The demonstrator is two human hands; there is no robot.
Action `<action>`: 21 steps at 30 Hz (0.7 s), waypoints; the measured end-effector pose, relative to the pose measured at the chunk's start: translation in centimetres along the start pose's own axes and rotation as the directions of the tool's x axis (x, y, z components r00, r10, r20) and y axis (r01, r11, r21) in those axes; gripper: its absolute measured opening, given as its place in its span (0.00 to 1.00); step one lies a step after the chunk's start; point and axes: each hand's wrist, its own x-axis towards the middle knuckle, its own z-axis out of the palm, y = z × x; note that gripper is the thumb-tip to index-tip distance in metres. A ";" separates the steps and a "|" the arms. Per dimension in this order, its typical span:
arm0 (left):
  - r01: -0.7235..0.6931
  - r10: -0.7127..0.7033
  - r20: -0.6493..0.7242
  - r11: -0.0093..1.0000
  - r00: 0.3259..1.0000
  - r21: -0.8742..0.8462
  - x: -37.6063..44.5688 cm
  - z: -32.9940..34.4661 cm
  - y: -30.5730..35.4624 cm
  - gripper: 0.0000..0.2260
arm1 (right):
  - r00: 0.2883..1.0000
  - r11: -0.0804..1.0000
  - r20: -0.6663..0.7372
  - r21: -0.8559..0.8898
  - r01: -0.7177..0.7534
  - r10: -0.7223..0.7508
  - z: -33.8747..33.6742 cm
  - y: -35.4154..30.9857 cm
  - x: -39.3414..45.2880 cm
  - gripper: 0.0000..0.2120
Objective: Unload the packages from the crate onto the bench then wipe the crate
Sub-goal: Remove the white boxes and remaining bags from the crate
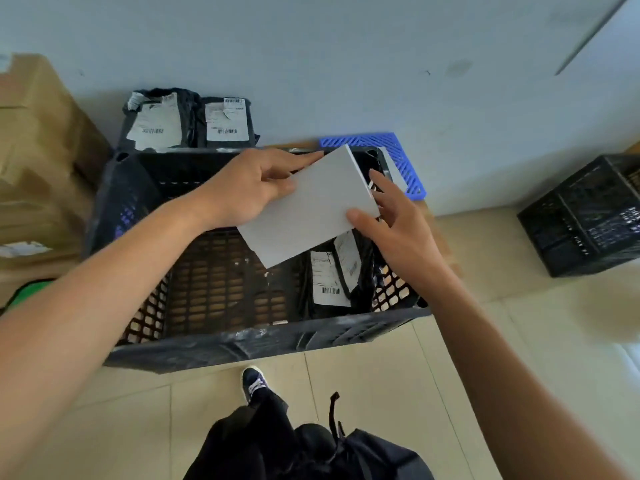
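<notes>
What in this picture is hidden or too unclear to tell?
Head view, the only one:
- Label text on the black packages in the crate: too small, blurred.
- Crate's far right corner: hidden behind the white package held by the left hand and right hand.
- Cardboard boxes: cut off by the left edge.

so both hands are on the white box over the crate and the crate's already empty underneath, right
Not quite. The left hand and right hand do hold the white box over the dark crate, but the crate is not empty: the head view shows black labelled packages lying at its right end under the box. Two more black packages already sit beyond the crate.
</notes>
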 end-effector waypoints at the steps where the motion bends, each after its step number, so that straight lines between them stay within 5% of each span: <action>1: -0.016 0.015 0.035 0.999 0.999 0.032 -0.3 0.5 1.3 0.24 | 1.000 1.000 0.003 0.010 0.026 -0.026 -0.7 0.0 -0.9 0.32; 6: -0.089 0.075 0.088 0.981 0.993 0.173 -1.7 4.8 6.8 0.21 | 0.992 0.978 -0.121 0.201 0.050 -0.025 -4.3 0.7 -5.8 0.31; 11: -0.186 0.266 -0.184 0.913 0.946 0.362 -3.2 10.4 9.5 0.17 | 0.958 0.889 -0.283 0.450 0.083 0.054 -7.5 1.5 -10.2 0.23; 17: -0.281 0.344 -0.543 0.939 0.766 0.197 -4.9 18.2 10.4 0.14 | 0.845 0.699 -0.445 0.704 0.125 0.297 -12.0 2.4 -14.3 0.18; 21: -0.308 0.228 -0.551 0.950 0.802 -0.055 -5.3 23.0 11.5 0.16 | 0.792 0.524 -0.450 0.828 0.197 0.412 -14.1 2.4 -15.7 0.25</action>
